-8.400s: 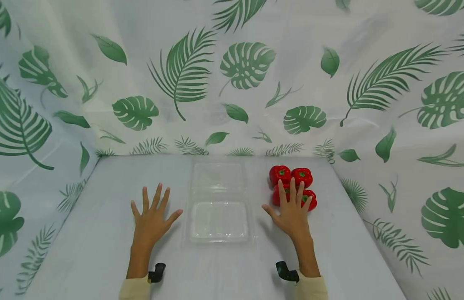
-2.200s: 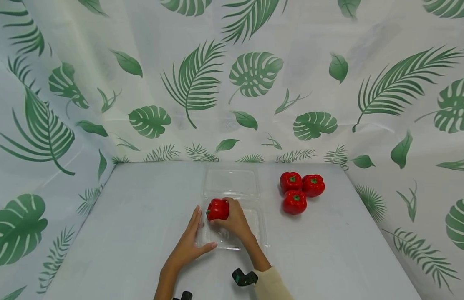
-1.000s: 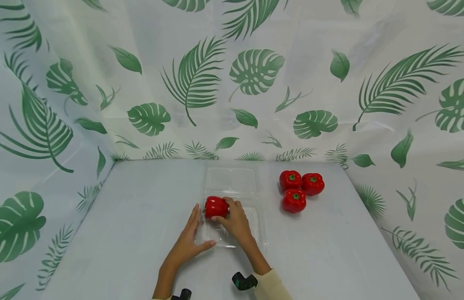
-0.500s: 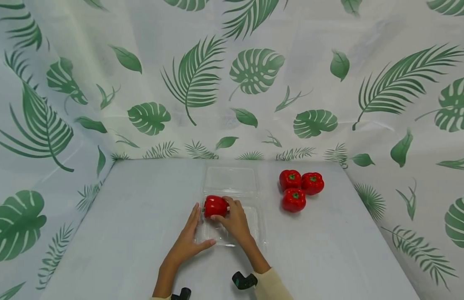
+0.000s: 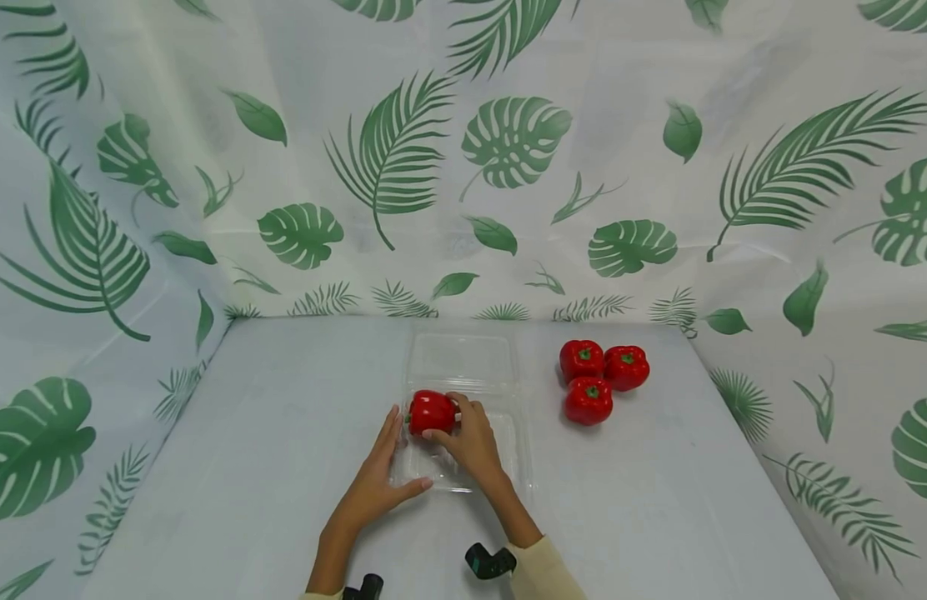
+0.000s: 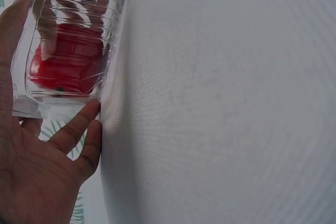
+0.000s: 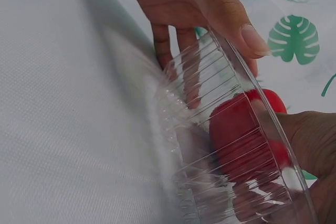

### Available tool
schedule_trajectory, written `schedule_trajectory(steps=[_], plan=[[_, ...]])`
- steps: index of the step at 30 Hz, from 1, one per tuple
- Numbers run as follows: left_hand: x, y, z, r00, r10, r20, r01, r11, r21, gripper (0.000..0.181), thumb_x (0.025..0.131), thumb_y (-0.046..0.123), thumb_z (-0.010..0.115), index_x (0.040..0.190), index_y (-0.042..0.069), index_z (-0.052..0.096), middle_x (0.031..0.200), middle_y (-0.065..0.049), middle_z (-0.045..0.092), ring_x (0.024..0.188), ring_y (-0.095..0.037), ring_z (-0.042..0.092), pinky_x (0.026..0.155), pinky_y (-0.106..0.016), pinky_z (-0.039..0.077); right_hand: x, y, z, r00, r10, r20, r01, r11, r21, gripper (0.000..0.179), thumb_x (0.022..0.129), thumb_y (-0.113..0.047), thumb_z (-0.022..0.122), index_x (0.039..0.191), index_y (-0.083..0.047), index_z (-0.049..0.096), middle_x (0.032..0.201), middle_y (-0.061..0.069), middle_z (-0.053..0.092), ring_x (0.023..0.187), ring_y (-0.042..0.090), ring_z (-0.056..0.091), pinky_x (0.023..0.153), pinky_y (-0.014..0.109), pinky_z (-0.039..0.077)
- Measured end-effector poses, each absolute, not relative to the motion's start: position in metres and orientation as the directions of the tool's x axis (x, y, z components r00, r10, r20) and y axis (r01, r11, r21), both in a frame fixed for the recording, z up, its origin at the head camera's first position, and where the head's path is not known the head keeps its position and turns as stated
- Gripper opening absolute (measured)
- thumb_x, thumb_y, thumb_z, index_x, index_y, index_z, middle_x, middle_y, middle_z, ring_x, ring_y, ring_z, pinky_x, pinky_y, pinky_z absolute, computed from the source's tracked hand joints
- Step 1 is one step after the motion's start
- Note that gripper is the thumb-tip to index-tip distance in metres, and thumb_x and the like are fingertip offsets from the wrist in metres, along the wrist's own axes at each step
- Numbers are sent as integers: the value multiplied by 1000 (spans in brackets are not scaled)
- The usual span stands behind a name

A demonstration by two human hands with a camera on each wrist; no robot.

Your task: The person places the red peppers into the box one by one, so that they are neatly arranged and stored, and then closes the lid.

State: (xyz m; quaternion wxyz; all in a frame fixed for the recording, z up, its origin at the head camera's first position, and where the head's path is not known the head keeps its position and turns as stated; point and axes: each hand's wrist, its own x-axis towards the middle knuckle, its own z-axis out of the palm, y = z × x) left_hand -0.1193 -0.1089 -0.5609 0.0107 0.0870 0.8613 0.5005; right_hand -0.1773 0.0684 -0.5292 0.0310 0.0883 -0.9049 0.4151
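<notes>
A red bell pepper (image 5: 431, 413) lies on its side, stem to the left, in the back left corner of the clear plastic clamshell container (image 5: 514, 454). My right hand (image 5: 474, 442) holds this pepper from its right side, thumb in front and fingers behind. Along the container's left wall rest the straight fingers of my left hand (image 5: 373, 490), its thumb stretched toward the front edge. Seen through the ribbed clear wall in the left wrist view, the pepper (image 6: 71, 59) sits inside. The right wrist view has it (image 7: 241, 135) behind the same clear plastic.
Three more red bell peppers (image 5: 588, 401) stand grouped on the white table (image 5: 658, 492), right of the container. The container's lid (image 5: 461, 360) lies folded back behind its base. A leaf-printed sheet (image 5: 306, 150) hangs behind and at both sides.
Earlier, both hands were spread apart and all the peppers stood at the right. One pepper was then brought into the container and turned stem-left. Over the last half second, almost nothing moves.
</notes>
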Motion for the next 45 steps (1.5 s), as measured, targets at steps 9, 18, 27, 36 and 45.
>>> schedule_trajectory(steps=[9,18,27,36,45], plan=[[-119,-108,-562,-985,160,69,138,475,869,106,77,40,81,158,19,15,166,5,7,141,-34,41,109,-59,36,-176,72,-525,-991,-97,94,-134,642,-755,79,73,-35,85,139,-7,49,117,18,59,97,28,65,77,41,60],[-118,-109,-562,-987,148,57,123,492,862,107,76,42,81,158,21,15,166,6,7,142,-33,40,111,-57,35,-176,84,-513,-996,-36,81,-85,649,-756,75,77,-36,83,139,-12,49,120,18,61,101,30,65,76,42,60],[-118,-107,-562,-988,145,58,125,507,853,108,77,45,80,158,24,12,166,5,7,143,-33,38,111,-55,36,-181,108,-497,-983,54,177,-97,664,-742,60,81,-35,80,132,-14,56,119,13,63,107,27,63,86,47,58],[-119,-107,-563,-987,143,69,134,519,844,109,76,45,80,158,24,10,166,5,5,146,-33,32,111,-53,35,-192,150,-486,-886,238,398,-101,739,-666,55,80,-32,81,125,-7,62,122,18,60,115,35,53,94,56,49],[-119,-107,-561,-986,154,62,133,507,852,109,77,45,79,158,23,10,166,5,5,146,-33,31,111,-52,35,-195,191,-496,-774,376,510,-18,792,-610,66,76,-26,83,132,-5,54,133,22,49,128,37,41,96,63,41]])
